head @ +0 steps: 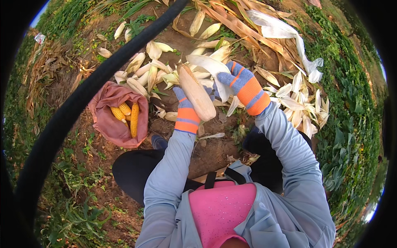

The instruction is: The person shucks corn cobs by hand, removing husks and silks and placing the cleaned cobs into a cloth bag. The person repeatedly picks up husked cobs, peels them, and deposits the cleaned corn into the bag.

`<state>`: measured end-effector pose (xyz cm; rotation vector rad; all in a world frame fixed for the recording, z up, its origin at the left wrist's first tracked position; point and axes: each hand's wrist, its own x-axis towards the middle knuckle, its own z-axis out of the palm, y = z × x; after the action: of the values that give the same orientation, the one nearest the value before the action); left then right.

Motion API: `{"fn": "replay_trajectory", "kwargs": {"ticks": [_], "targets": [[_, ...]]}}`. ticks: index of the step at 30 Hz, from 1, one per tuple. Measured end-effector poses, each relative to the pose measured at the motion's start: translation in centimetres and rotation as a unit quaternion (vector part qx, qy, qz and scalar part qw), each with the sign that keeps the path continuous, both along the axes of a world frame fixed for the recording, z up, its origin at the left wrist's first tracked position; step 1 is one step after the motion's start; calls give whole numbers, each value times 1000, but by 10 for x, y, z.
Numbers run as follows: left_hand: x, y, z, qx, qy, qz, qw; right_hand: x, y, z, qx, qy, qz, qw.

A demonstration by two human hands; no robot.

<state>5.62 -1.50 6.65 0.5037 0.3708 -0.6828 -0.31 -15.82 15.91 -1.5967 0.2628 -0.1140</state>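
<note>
My left hand (188, 112), in a blue and orange knit glove, holds an ear of corn (196, 93) still wrapped in pale husk. A strip of kernels shows along the ear's upper right edge. My right hand (245, 85), gloved alike, pinches a pale husk leaf (211, 65) beside the ear; whether the leaf still joins the ear is hard to tell. Just beyond both hands lies a heap of unhusked corn ears (142, 74). To the left, a reddish sack (100, 107) stands with its mouth wide, holding several bare yellow cobs (134, 119).
Stripped husks (299, 105) are piled to the right of my right hand. Dry corn stalks and leaves (235, 24) lie at the far side, with a white plastic-like sheet (279, 26) over them. A black strap or cable (93, 80) crosses the view at left. Green plants (344, 136) grow at right.
</note>
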Motion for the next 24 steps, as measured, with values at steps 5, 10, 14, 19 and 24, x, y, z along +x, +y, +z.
{"fn": "replay_trajectory", "kwargs": {"ticks": [5, 10, 14, 19, 24], "targets": [[7, 15, -18, -9, -43, -30, 999, -3, -96, 22, -486, 26, -130, 864], [7, 4, -13, -1, -44, -90, 995, -25, -179, 1, -605, 365, -114, 698], [6, -11, -23, 48, -218, -86, 971, -12, -115, 14, -408, 145, -70, 899], [-16, -16, -32, -63, -194, -83, 975, 5, -40, -6, -215, 85, 83, 969], [-32, -13, -14, -12, -238, -88, 967, 15, -8, -25, -286, 57, -6, 956]]}}
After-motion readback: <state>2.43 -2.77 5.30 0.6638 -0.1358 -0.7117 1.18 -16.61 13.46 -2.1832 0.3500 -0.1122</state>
